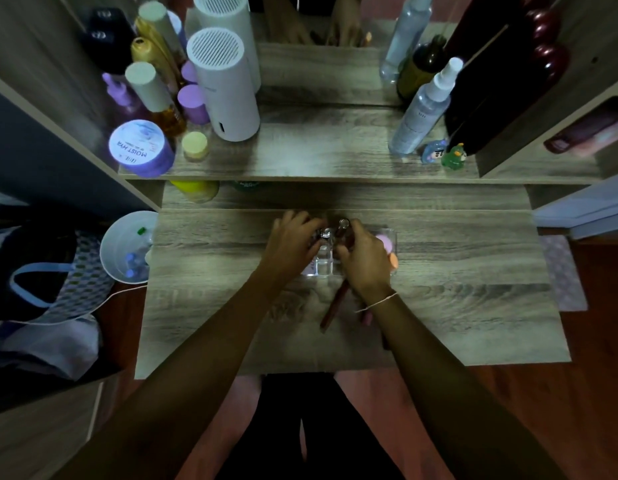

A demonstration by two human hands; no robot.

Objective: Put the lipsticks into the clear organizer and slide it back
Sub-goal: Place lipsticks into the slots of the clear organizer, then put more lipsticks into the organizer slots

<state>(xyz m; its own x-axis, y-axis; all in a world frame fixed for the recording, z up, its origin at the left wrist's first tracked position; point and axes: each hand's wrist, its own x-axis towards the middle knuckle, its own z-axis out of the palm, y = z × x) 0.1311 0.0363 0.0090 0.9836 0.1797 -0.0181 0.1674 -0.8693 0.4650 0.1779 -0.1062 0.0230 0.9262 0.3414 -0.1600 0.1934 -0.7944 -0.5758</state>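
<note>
Grey wood-grain tabletop (456, 306) carried the clear organizer (326, 263) at its middle, under my hands. My right hand (364, 259) pinched a dark lipstick (345, 230) upright over it; my left hand (293, 242) gripped its left edge. Another lipstick (333, 304) lay just nearer me.

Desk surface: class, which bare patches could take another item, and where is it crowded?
Bare wood lies left of the left hand and right of the clear organizer. The shelf's middle, between the white speaker and spray bottle, is free. Crowded around both hands and the shelf's left corner.
</note>
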